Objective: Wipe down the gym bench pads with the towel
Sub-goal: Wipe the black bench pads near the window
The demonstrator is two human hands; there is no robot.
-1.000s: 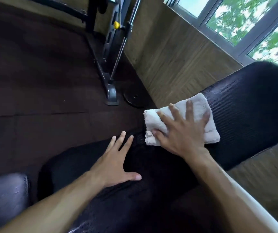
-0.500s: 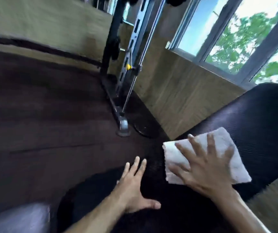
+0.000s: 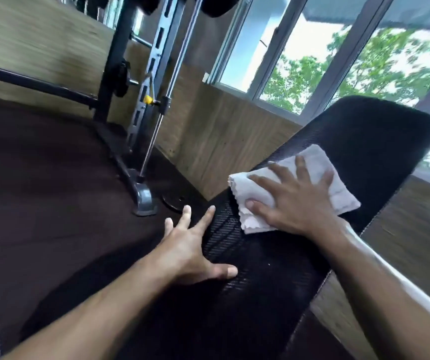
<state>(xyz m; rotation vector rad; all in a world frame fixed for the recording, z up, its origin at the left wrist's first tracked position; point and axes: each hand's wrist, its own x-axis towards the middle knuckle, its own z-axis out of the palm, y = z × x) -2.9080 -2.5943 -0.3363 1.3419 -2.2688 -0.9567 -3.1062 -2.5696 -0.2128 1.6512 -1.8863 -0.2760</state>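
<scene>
White towel flat under the spread-fingered right hand on the bench pad; left hand likewise splayed.

Both arms reach forward, left hand and right hand flat with fingers spread.

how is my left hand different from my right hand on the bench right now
The right hand presses flat on the white towel; the left hand rests bare on the black bench pad. The right hand sits farther up the pad, the left nearer you, at its edge. Both have spread, straight fingers.
</scene>
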